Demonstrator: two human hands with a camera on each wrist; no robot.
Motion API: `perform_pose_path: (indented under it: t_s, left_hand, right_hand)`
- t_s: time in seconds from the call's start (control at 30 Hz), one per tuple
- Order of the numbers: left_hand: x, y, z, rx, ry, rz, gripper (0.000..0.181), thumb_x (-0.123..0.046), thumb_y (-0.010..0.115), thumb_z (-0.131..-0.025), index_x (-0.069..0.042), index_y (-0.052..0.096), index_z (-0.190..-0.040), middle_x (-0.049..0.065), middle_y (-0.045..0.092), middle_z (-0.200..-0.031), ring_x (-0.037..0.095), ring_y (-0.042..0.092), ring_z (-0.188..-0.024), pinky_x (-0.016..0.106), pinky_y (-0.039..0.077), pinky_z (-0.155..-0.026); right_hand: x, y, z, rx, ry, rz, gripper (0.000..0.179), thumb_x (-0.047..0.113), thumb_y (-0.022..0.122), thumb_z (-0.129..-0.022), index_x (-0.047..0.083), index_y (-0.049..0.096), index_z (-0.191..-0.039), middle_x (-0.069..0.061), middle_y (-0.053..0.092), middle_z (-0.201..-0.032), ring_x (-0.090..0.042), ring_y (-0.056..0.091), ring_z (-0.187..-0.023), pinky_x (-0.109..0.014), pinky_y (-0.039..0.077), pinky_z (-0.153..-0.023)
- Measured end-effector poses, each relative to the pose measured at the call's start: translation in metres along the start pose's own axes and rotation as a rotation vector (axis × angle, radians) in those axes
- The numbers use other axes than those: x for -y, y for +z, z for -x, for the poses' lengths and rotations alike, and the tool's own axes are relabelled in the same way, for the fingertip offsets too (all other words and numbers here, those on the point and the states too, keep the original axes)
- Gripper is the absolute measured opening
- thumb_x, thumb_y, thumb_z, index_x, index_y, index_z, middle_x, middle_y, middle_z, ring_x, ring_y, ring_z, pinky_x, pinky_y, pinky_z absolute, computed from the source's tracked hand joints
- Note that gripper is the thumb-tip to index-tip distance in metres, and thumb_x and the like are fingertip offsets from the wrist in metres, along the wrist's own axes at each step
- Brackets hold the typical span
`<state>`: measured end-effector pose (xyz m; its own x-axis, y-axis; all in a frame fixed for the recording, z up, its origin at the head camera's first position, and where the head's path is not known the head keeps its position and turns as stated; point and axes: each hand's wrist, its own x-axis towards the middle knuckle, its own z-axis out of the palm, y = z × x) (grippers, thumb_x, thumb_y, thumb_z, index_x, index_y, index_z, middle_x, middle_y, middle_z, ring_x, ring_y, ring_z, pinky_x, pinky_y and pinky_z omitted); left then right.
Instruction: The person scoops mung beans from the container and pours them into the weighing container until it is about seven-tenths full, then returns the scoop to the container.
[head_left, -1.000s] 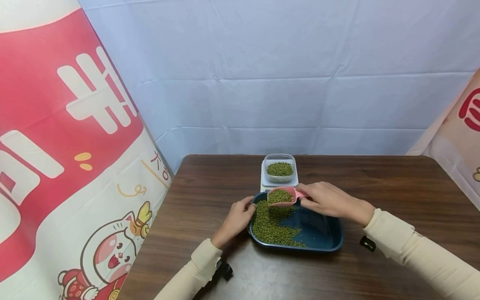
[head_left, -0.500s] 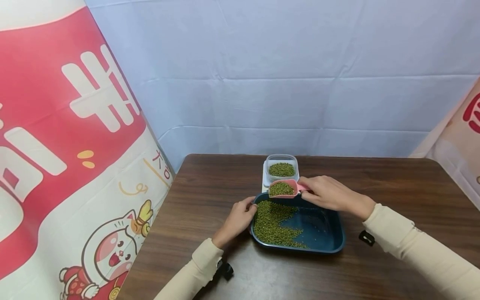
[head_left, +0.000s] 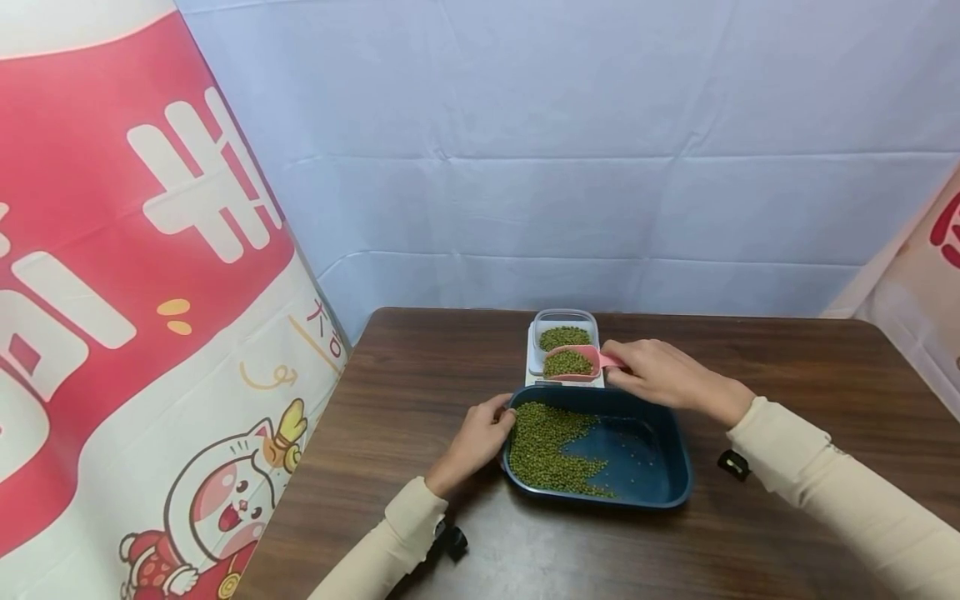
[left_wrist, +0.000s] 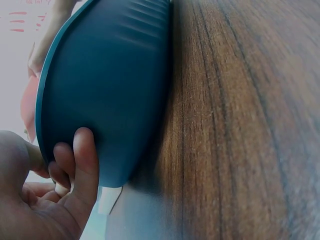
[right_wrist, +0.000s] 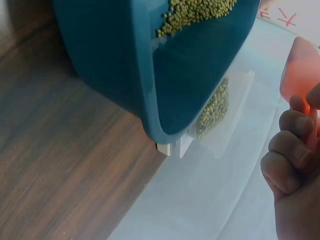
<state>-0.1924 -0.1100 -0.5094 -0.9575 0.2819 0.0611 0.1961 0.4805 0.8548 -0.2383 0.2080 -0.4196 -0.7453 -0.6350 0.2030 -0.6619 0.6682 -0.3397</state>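
My right hand (head_left: 667, 377) grips the handle of a pink scoop (head_left: 592, 357) heaped with green mung beans (head_left: 567, 362). The scoop hangs over the near side of a white scale (head_left: 534, 360), just in front of a clear plastic container (head_left: 564, 316) that has mung beans inside. My left hand (head_left: 474, 437) pinches the left rim of a dark blue tray (head_left: 637, 502), its thumb over the rim and its fingers against the outer wall (left_wrist: 110, 90). Mung beans lie mostly in the tray's left half. In the right wrist view the scoop (right_wrist: 299, 70) shows from outside, its load hidden.
A brown wooden table (head_left: 420, 358) carries everything. A pale cloth (head_left: 525, 208) hangs behind its far edge. On the left hangs a red and white printed banner (head_left: 135, 292). Black wrist straps (head_left: 733, 465) show by both sleeves.
The right hand has carried the filled scoop up and away from the tray, toward the container on the scale. The left hand keeps its hold on the tray rim.
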Motion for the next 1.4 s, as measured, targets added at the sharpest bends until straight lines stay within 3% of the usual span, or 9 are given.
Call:
perform_pose_path:
  t_s: [0.17,0.43,0.73,0.97,1.23,1.4]
  left_hand:
    - [0.0,0.0,0.0,-0.001,-0.001,-0.007,0.035,-0.014,0.053,-0.109,-0.008,0.068,-0.139,-0.001,0.067,-0.078,0.006,0.055,-0.061,0.023,0.048,-0.064]
    - [0.002,0.001,0.0,0.002,-0.006,0.005,0.036,-0.014,0.054,-0.108,-0.006,0.067,-0.14,0.004,0.07,-0.081,0.006,0.057,-0.059,0.023,0.05,-0.06]
    - [0.005,0.001,-0.001,0.016,0.016,-0.034,0.037,-0.013,0.058,-0.105,-0.008,0.066,-0.14,-0.007,0.053,-0.069,0.002,0.048,-0.052,0.02,0.044,-0.055]
    - [0.005,0.0,-0.002,0.021,0.023,-0.037,0.038,-0.011,0.057,-0.104,-0.007,0.066,-0.141,-0.006,0.056,-0.07,0.004,0.05,-0.053,0.021,0.046,-0.06]
    - [0.005,0.0,-0.001,0.048,0.004,0.037,0.04,-0.011,0.053,-0.106,-0.007,0.063,-0.144,0.007,0.067,-0.074,0.009,0.057,-0.041,0.034,0.055,-0.046]
    - [0.006,0.0,-0.001,0.049,-0.006,0.038,0.039,-0.012,0.053,-0.106,-0.008,0.064,-0.143,0.001,0.062,-0.071,0.008,0.057,-0.04,0.035,0.055,-0.045]
  right_hand:
    - [-0.007,-0.004,-0.004,0.006,0.046,0.011,0.009,0.011,0.062,-0.101,0.018,0.06,-0.097,0.011,0.038,-0.066,-0.001,0.032,-0.054,-0.023,0.03,-0.056]
    - [-0.015,-0.009,-0.007,0.022,0.101,-0.004,0.004,0.016,0.061,-0.105,0.015,0.064,-0.102,0.008,0.04,-0.066,-0.004,0.035,-0.054,-0.025,0.031,-0.057]
    - [-0.028,-0.011,-0.009,0.005,0.131,0.005,0.007,0.017,0.062,-0.106,0.011,0.066,-0.108,0.005,0.044,-0.069,-0.007,0.039,-0.056,-0.026,0.034,-0.058]
    - [-0.037,-0.015,-0.01,-0.005,0.16,0.019,0.013,0.019,0.058,-0.106,0.011,0.067,-0.111,0.004,0.046,-0.069,-0.008,0.039,-0.057,-0.027,0.033,-0.057]
    - [-0.043,-0.02,-0.013,0.025,0.187,0.012,0.018,0.022,0.056,-0.108,0.009,0.066,-0.115,0.003,0.044,-0.069,-0.011,0.038,-0.058,-0.029,0.031,-0.057]
    - [-0.048,-0.02,-0.014,0.022,0.195,0.023,0.011,0.021,0.058,-0.107,0.011,0.064,-0.106,0.003,0.042,-0.068,-0.011,0.038,-0.058,-0.028,0.031,-0.056]
